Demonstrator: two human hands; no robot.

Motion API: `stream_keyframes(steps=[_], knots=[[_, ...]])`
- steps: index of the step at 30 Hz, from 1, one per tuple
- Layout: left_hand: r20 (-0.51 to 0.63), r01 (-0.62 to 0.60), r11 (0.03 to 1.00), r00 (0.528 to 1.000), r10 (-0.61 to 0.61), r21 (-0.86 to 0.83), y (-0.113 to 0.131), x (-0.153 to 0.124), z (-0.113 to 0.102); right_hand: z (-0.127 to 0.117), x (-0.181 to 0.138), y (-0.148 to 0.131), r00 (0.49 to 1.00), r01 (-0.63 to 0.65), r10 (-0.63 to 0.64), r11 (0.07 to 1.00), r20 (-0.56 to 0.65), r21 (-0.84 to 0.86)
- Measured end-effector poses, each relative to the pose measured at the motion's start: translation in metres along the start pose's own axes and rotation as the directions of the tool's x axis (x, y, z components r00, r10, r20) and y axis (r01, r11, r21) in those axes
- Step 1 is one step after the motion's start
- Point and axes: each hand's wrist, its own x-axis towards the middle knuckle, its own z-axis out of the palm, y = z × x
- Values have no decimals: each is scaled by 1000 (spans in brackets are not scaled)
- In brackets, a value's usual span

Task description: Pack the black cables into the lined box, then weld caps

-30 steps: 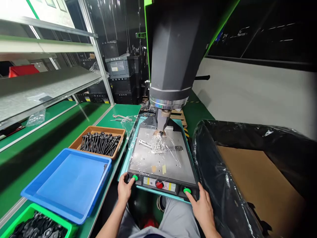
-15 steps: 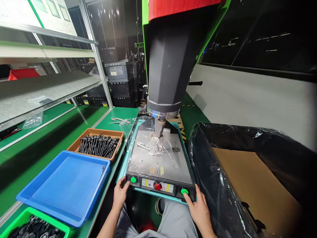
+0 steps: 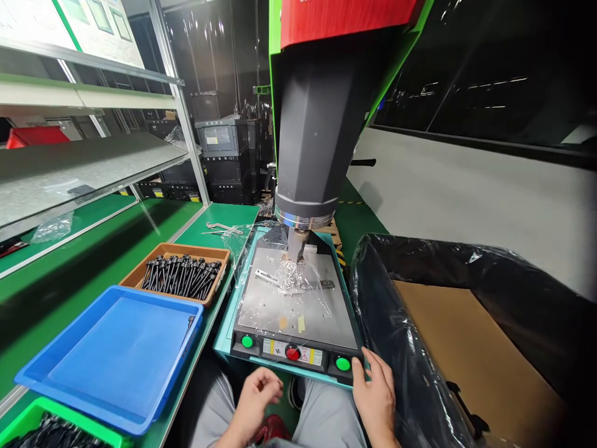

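My left hand (image 3: 259,398) is in the air just in front of the machine base (image 3: 242,356), above my lap. Its fingers are curled in and nothing shows in them. At the right front corner of the base rests my right hand (image 3: 375,392), its fingers stretched out and the thumb close beside the right green button (image 3: 342,363). A left green button (image 3: 247,341) and a red button (image 3: 293,353) sit on the same front panel. Over the metal plate (image 3: 275,311), the machine's pointed metal tip (image 3: 295,244) reaches down into crumpled clear film (image 3: 293,274).
Left on the green bench are a brown tray (image 3: 221,283) of black rod-like parts, a blue tray (image 3: 112,348) with one such part, a green bin (image 3: 28,417) of black pieces, and wrenches (image 3: 224,228). A black-lined box (image 3: 373,292) with cardboard (image 3: 448,323) stands close on the right.
My left hand has come off the left button corner, moving down and right, and its fingers have curled. My right thumb has lifted from the right green button to beside it.
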Motion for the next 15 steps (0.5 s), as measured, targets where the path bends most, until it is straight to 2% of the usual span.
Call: stream_keyframes(steps=[1, 3, 5, 7, 10, 12, 15], knots=[[110, 32, 999, 994, -27, -43, 5, -3, 12, 3, 2, -11, 1000, -14, 12, 997, 19, 73], [253, 71, 992, 967, -43, -103, 15, -6, 32, 14, 6, -36, 981, -131, 83, 949, 173, 288], [313, 105, 984, 948, -55, -145, 23, -6, 46, 27, 10, -60, 911, -335, 142, 800, 386, 497], [339, 152, 970, 937, -80, -191, 29, -4, 55, 38, 13, -80, 813, -523, 140, 601, 565, 604], [378, 235, 892, 922, -80, -386, 33, 0, 59, 46, 14, -98, 648, -718, 81, 397, 757, 572], [398, 270, 788, 917, -34, -554, 33, 3, 58, 46, 13, -104, 560, -790, 58, 336, 826, 513], [312, 217, 661, 950, 28, -719, 34, 7, 52, 47, 10, -108, 487, -837, 21, 298, 873, 459]])
